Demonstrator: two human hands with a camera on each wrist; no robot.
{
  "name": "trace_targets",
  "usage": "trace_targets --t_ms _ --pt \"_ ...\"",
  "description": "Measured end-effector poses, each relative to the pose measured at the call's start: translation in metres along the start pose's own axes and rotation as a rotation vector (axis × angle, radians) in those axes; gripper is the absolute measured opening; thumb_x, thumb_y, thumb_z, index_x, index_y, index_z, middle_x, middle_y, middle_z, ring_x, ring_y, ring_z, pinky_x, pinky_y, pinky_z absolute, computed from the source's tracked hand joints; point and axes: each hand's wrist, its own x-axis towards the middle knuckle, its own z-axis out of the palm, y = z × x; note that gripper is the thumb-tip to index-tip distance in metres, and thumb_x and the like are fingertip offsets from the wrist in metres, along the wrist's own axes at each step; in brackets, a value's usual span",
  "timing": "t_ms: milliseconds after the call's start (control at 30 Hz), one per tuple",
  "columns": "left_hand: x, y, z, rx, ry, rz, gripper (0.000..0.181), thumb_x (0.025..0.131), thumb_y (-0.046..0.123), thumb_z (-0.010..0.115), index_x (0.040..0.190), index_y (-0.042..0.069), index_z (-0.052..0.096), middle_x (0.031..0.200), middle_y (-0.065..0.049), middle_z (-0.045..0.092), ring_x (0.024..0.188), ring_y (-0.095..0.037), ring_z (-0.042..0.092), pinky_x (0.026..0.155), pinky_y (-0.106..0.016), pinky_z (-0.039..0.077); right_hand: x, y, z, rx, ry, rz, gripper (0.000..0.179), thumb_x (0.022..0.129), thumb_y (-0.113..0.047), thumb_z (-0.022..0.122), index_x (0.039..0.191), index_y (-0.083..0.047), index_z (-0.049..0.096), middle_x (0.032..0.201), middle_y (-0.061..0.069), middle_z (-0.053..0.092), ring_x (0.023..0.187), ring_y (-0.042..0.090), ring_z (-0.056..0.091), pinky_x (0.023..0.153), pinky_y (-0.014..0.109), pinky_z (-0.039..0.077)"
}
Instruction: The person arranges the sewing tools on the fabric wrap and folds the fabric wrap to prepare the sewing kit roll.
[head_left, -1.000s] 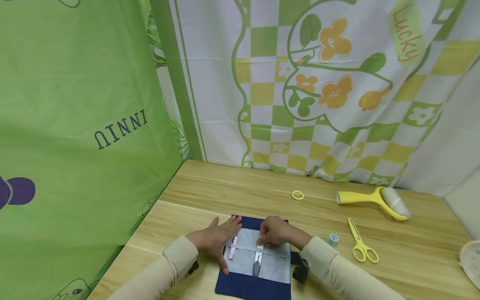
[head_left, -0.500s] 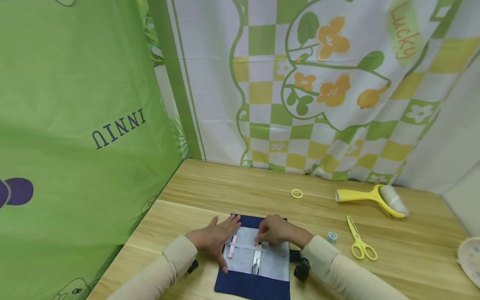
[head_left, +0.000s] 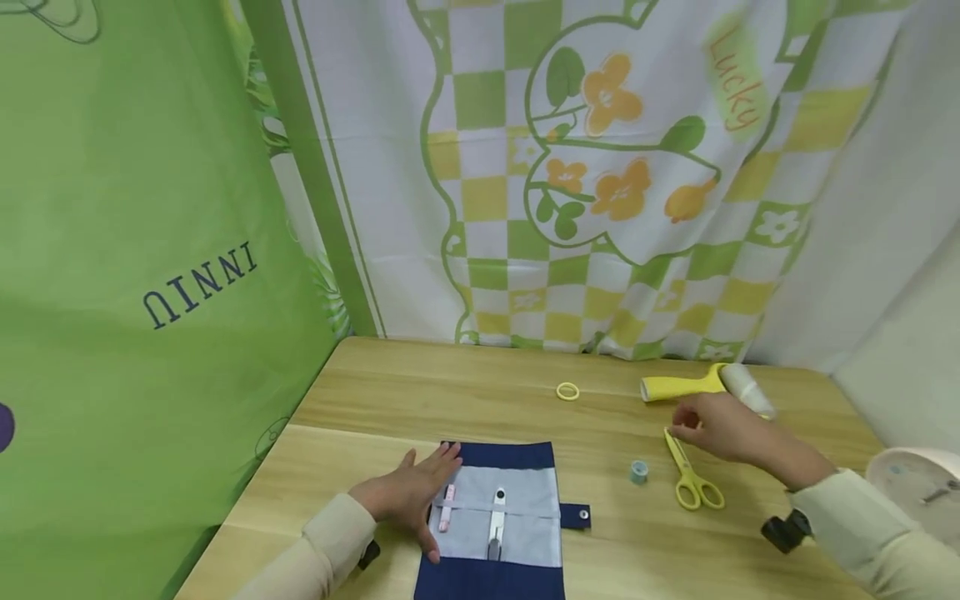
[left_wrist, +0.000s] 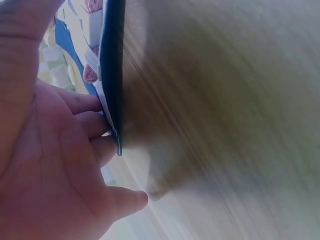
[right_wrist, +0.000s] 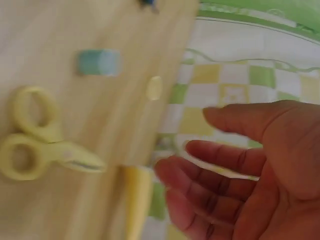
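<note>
An unfolded navy fabric case [head_left: 506, 456] with a pale grey lining lies flat on the table. Under its elastic band sit a small pink-and-white stick-shaped item [head_left: 447, 508] and a slim white tool [head_left: 498, 525] with a dark grey end. My left hand [head_left: 408, 500] spreads its fingers over the case's left edge; the left wrist view shows fingertips at the navy border [left_wrist: 113, 80]. Over the tip of the yellow scissors [head_left: 693, 485] is my right hand [head_left: 723, 432], fingers loosely bent. In the right wrist view that hand [right_wrist: 240, 170] holds nothing, beside the scissors [right_wrist: 50, 142].
A light blue thread spool [head_left: 638, 472] stands left of the scissors. Farther back lie a yellow ring [head_left: 567, 392] and a yellow-handled lint roller [head_left: 678, 387], partly behind my right hand. A pale round dish [head_left: 892, 462] is at the right edge. The case's snap strap [head_left: 576, 517] sticks out rightward.
My right hand has let go of the slim white tool in the case and moved right, over to the scissors. My left hand stays on the case's edge. The head view has shifted rightward.
</note>
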Motion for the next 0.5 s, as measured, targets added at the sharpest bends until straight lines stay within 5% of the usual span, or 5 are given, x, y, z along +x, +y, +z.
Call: trace_targets --t_ms 133,267,500 --pt "-0.007 -0.001 0.006 -0.028 -0.004 -0.016 0.141 0.054 0.062 0.090 0.160 0.004 0.018 0.170 -0.012 0.007 0.158 -0.033 0.009 0.120 -0.068 0.014 -0.009 -0.002 0.028 0.043 -0.047 -0.040 0.029 0.090 -0.031 0.074 0.103 -0.006 0.071 0.084 -0.004 0.070 0.072 0.004 0.062 0.061 0.024 0.049" --pt "-0.004 0.001 0.011 -0.049 0.003 0.000 0.140 0.055 0.061 0.090 0.160 0.006 0.017 0.171 -0.011 0.006 0.158 -0.032 0.007 0.120 -0.069 0.014 -0.012 -0.009 0.053 0.114 -0.071 0.020 0.041 0.088 -0.035 0.075 0.110 -0.002 0.068 0.089 0.000 0.071 0.076 0.009 0.064 0.063 0.026 0.050" --pt "0.006 0.003 0.011 -0.043 -0.003 0.021 0.140 0.057 0.063 0.089 0.161 0.006 0.014 0.171 -0.011 0.003 0.159 -0.031 0.004 0.120 -0.069 0.014 -0.008 -0.010 0.075 0.102 0.033 0.069 0.018 0.083 -0.020 0.080 0.092 -0.008 0.069 0.078 -0.005 0.067 0.068 0.002 0.056 0.059 0.022 0.046"
